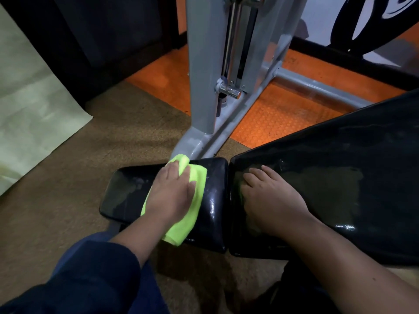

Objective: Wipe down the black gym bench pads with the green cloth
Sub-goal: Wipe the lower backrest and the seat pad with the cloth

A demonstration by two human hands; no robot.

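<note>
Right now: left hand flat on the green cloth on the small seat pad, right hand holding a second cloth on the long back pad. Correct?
Not quite. The head view shows the right hand resting bare on the long back pad, with no second cloth. The rest holds: the left hand lies flat on the green cloth on the small seat pad.

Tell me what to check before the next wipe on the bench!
1. Green cloth lies flat on the small pad: ok.
2. Left hand presses on the cloth with straight fingers: ok.
3. Right hand rests on the big pad, steadying it: ok.
4. Small pad's left end still shows smudges to wipe: not ok.
5. Cloth clean enough underneath: cannot tell.
6. Grey machine frame stands apart from the hands: ok.
</note>
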